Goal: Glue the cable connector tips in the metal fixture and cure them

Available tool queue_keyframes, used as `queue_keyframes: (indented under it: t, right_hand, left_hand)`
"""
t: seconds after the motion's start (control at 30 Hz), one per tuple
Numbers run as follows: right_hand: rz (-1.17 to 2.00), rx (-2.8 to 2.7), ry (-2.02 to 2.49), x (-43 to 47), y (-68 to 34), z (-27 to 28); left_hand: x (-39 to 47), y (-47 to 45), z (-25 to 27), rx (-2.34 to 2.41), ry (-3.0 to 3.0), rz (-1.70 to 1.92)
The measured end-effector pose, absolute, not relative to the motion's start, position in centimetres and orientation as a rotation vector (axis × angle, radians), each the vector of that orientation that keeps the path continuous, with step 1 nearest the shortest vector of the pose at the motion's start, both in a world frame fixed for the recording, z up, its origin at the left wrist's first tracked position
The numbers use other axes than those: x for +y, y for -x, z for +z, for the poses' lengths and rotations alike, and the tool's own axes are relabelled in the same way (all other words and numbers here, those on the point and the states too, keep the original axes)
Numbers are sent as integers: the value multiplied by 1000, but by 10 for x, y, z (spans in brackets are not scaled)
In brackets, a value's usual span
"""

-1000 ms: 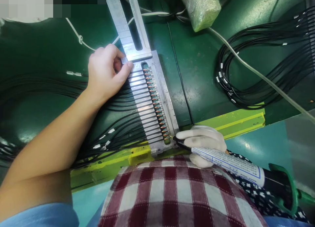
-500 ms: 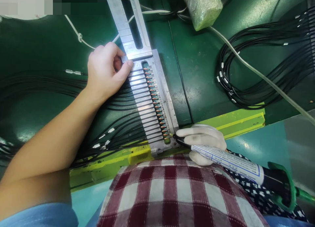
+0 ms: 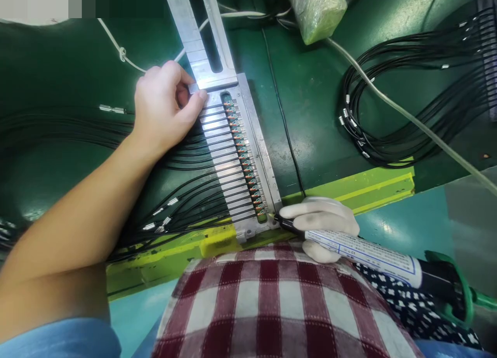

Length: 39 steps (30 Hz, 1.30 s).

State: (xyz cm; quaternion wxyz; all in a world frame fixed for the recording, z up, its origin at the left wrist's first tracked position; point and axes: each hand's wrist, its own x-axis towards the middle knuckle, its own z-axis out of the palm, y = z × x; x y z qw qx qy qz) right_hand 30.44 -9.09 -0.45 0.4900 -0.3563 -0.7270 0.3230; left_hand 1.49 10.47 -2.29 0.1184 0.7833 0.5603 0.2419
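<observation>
A long metal fixture [image 3: 225, 158] lies on the green table. Along its slot sits a row of small green circuit boards [image 3: 248, 163], each joined to a black cable [image 3: 217, 169] coming from the left. My left hand [image 3: 163, 104], bare, pinches the fixture's upper left edge between thumb and fingers. In my right hand [image 3: 326, 218], which wears a white glove, is a glue syringe [image 3: 361, 254] with a white printed label and a black front end. Its thin tip points at the lowest boards, near the slot's bottom end; whether it touches them I cannot tell.
A coil of black cables [image 3: 349, 114] with silver ends lies at the right. A plastic-wrapped block [image 3: 316, 11] stands at the top. A pale hose [image 3: 404, 114] crosses the right side. Yellow-green edging [image 3: 373, 189] runs along the table's front.
The syringe's tip has shifted slightly toward me relative to the fixture. My left hand keeps its place on the fixture; the whole view has moved a little.
</observation>
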Motion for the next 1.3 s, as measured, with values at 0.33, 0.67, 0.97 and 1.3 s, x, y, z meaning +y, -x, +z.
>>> queue_keyframes:
  t: [0.33, 0.67, 0.97, 1.3]
  right_hand:
    - [772, -1772, 844, -91, -303, -8]
    - [810, -1786, 844, -92, -305, -8]
    - [800, -1772, 809, -91, -305, -9]
    - [779, -1792, 815, -91, -306, -10]
  left_hand:
    - [105, -14, -24, 1627, -2320, 726]
    - [106, -14, -24, 1645, -2302, 685]
    - [105, -14, -24, 1654, -2314, 684]
    - [104, -15, -23, 1655, -2297, 711]
